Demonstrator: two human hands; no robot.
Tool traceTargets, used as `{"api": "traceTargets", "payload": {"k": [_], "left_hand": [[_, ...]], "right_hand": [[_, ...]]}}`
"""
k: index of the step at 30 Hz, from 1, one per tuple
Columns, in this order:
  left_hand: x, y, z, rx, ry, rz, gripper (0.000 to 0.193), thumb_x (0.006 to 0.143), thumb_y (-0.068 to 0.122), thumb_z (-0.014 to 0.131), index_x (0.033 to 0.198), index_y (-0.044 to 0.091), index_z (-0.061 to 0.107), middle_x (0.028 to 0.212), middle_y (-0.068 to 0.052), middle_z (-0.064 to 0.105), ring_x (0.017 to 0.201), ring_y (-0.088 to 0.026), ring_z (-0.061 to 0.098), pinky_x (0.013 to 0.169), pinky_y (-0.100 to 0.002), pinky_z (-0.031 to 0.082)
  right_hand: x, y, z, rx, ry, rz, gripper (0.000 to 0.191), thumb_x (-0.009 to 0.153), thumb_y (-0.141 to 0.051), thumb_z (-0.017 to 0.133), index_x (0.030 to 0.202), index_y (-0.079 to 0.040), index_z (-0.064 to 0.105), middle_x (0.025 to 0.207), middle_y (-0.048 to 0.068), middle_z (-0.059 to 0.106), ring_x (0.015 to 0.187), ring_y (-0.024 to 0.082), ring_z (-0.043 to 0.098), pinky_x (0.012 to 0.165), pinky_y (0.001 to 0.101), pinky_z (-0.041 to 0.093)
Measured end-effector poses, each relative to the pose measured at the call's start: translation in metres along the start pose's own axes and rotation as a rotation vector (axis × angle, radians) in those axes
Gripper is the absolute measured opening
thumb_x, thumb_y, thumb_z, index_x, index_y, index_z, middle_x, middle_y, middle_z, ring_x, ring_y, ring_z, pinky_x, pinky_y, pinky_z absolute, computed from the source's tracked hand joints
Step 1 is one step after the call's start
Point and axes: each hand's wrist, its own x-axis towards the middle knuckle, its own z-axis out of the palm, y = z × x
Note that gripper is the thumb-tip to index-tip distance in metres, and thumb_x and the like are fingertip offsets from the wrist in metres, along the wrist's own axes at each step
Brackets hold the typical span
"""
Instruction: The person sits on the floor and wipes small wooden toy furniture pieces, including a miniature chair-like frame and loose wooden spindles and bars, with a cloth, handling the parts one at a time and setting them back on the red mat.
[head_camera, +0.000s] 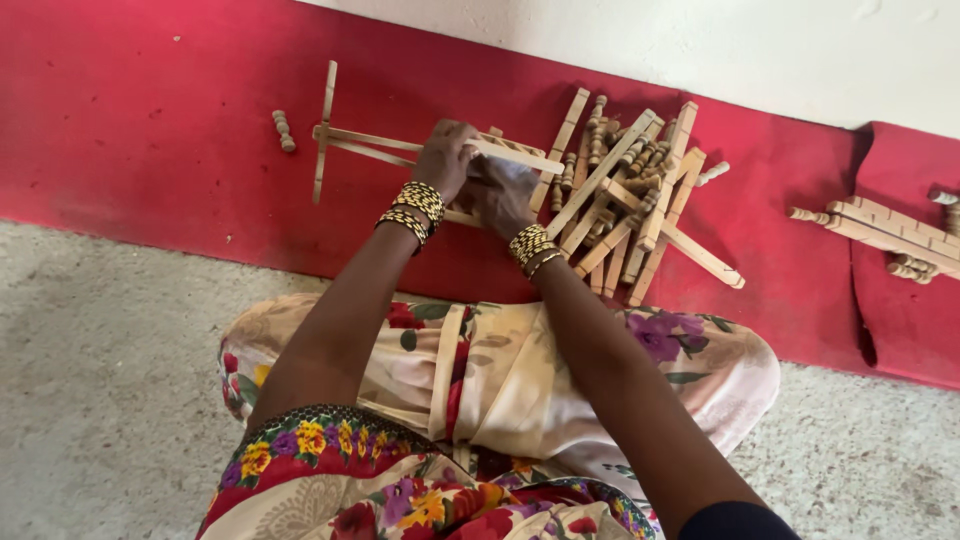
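Observation:
My left hand (446, 157) grips a pale wooden frame piece (372, 145) made of thin slats joined in a cross, lying on the red mat (150, 120). My right hand (502, 195) is closed over the same piece beside it, with something pale and small under its fingers. Both wrists wear beaded gold and black bangles. To the right of my hands lies a pile of wooden slats and turned spindles (630, 190).
A single turned wooden spindle (285, 130) lies at the left on the mat. More assembled wooden pieces (890, 235) sit at the far right. A white wall runs along the back. Grey speckled floor (100, 380) lies in front, with my floral-clothed crossed legs (500, 380).

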Motion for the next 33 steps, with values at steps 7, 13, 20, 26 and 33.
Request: {"api": "traceTargets", "payload": {"k": [7, 13, 20, 26, 33], "left_hand": [[0.001, -0.002, 0.0, 0.013, -0.07, -0.05, 0.013, 0.1, 0.008, 0.061, 0.113, 0.007, 0.062, 0.113, -0.013, 0.061, 0.091, -0.025, 0.069, 0.08, -0.037, 0.061], [0.002, 0.004, 0.001, 0.005, -0.051, -0.023, 0.011, 0.098, 0.01, 0.063, 0.108, 0.007, 0.063, 0.112, -0.012, 0.063, 0.093, -0.024, 0.069, 0.082, -0.035, 0.061], [0.002, 0.002, -0.003, -0.049, -0.007, 0.043, 0.011, 0.097, 0.011, 0.065, 0.108, 0.008, 0.065, 0.116, -0.012, 0.066, 0.099, -0.025, 0.069, 0.089, -0.035, 0.061], [-0.01, -0.004, -0.007, 0.038, 0.292, 0.078, 0.037, 0.097, 0.021, 0.066, 0.126, 0.001, 0.057, 0.126, -0.018, 0.061, 0.117, -0.032, 0.062, 0.101, -0.046, 0.052], [-0.047, 0.006, -0.016, -0.222, 0.538, -0.541, 0.048, 0.097, 0.042, 0.064, 0.126, 0.005, 0.058, 0.134, -0.016, 0.059, 0.127, -0.028, 0.061, 0.114, -0.045, 0.051]], "right_hand": [[-0.021, 0.012, -0.002, 0.07, 0.06, 0.416, 0.042, 0.085, -0.013, 0.08, 0.125, -0.021, 0.071, 0.135, 0.013, 0.062, 0.119, 0.026, 0.062, 0.092, 0.039, 0.063], [-0.014, 0.003, 0.025, 0.747, 0.09, 0.52, 0.05, 0.08, 0.002, 0.061, 0.129, -0.008, 0.058, 0.12, 0.009, 0.068, 0.109, 0.022, 0.07, 0.093, 0.0339, 0.065], [-0.014, -0.011, 0.019, 0.259, -0.08, 0.047, 0.03, 0.084, -0.016, 0.079, 0.111, -0.012, 0.068, 0.124, 0.021, 0.059, 0.109, 0.038, 0.06, 0.088, 0.0512, 0.056], [-0.033, -0.012, 0.027, 0.143, 0.051, 0.194, 0.021, 0.091, -0.008, 0.073, 0.11, -0.015, 0.069, 0.122, 0.013, 0.063, 0.105, 0.031, 0.061, 0.086, 0.0454, 0.06], [-0.023, 0.004, 0.039, 0.318, 0.3, 0.323, 0.027, 0.091, -0.008, 0.075, 0.117, -0.009, 0.066, 0.106, 0.009, 0.062, 0.097, 0.026, 0.056, 0.082, 0.04, 0.056]]}}
